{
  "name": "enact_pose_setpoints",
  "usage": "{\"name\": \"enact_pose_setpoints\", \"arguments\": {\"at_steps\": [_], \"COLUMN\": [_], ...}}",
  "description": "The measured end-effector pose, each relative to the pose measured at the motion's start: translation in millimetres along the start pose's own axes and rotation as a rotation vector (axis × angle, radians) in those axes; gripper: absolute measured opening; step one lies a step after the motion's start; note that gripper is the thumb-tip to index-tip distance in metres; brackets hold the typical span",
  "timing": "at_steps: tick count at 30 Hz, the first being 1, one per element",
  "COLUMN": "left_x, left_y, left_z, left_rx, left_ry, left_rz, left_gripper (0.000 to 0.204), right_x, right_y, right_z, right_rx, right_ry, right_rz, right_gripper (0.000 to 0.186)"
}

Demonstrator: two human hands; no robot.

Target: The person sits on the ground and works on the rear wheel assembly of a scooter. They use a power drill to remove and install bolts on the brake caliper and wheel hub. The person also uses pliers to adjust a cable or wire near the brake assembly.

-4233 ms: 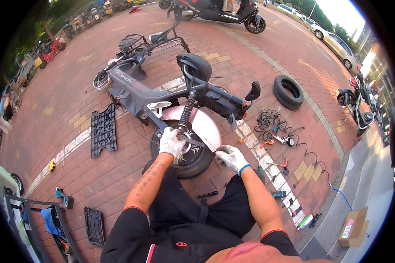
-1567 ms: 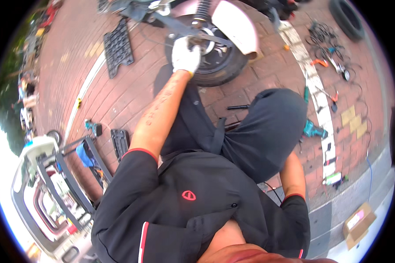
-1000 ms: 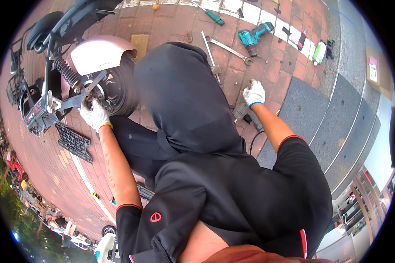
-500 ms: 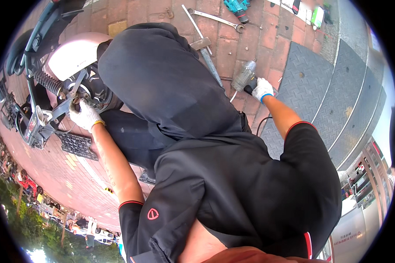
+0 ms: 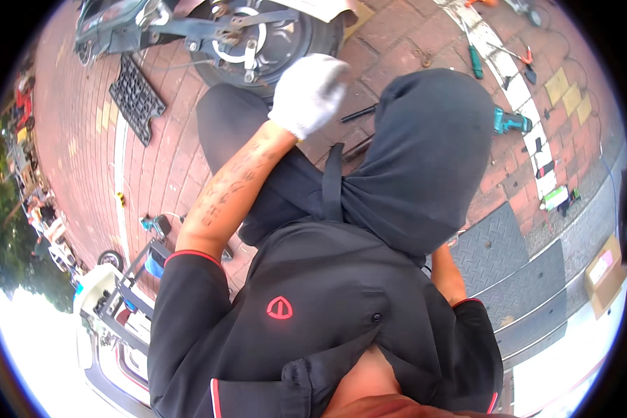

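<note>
My left hand (image 5: 312,94), in a white knit glove with its fingers curled and smeared by motion, is just in front of the scooter's rear wheel (image 5: 320,42). The wheel lies under a pale pink fender (image 5: 324,10), with a metal swingarm (image 5: 188,29) across its hub (image 5: 251,52) and bolted brackets showing. What the hand holds, if anything, is unclear. My right forearm (image 5: 446,272) runs down behind my bent right leg (image 5: 428,160), which hides my right hand. A dark rod (image 5: 359,113) lies on the red paving between my legs.
A black plastic panel (image 5: 134,97) lies to the left, near a second cordless tool (image 5: 157,225) and a vehicle frame. On the right are a teal drill (image 5: 508,122), a green-handled screwdriver (image 5: 475,61), a spray can (image 5: 556,198), grey ramp plates (image 5: 494,251) and a cardboard box (image 5: 602,275).
My left hand has left the hub bracket and moved rightward. My right hand, earlier reaching to a corded power tool, is out of sight behind my leg. The view has swung back toward the wheel.
</note>
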State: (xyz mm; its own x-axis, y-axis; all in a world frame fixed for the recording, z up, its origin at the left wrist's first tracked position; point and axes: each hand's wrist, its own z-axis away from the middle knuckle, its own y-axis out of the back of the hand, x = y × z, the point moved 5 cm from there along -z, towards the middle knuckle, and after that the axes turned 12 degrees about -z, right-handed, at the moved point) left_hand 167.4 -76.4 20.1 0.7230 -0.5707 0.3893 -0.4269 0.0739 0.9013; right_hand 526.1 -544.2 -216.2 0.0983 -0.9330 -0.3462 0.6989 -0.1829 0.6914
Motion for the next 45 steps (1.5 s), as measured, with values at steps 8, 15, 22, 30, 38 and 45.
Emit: {"name": "enact_pose_setpoints", "arguments": {"at_steps": [8, 15, 22, 30, 38, 45], "left_x": [5.5, -1.7, -23.0, -34.1, -70.6, -91.8], "left_y": [-205.0, -218.7, -128.0, 76.5, 151.9, 167.9], "left_z": [42.5, 49.5, 13.4, 25.7, 110.7, 152.7], "left_rx": [-1.23, -1.081, -0.825, -0.038, 0.464, 0.411], "left_ry": [0.054, 0.093, 0.341, 0.579, 0.664, 0.561], "left_rz": [-0.303, -0.302, 0.08, 0.955, 1.63, 1.688], "left_gripper": [0.034, 0.026, 0.036, 0.026, 0.026, 0.024], "right_x": [-44.3, -93.5, -230.1, -482.5, -619.6, -611.5], "right_y": [53.1, 70.2, 118.7, 211.7, 131.3, 39.8], "right_z": [21.7, 59.9, 68.6, 134.6, 319.2, 363.0], "right_rx": [0.103, 0.161, 0.14, -0.224, -0.873, -1.206], "right_ry": [-0.17, -0.17, 0.124, 1.188, 1.188, 0.792], "right_rz": [-0.479, -0.787, -0.846, -0.607, -0.292, -0.193], "right_gripper": [0.042, 0.026, 0.022, 0.049, 0.058, 0.059]}}
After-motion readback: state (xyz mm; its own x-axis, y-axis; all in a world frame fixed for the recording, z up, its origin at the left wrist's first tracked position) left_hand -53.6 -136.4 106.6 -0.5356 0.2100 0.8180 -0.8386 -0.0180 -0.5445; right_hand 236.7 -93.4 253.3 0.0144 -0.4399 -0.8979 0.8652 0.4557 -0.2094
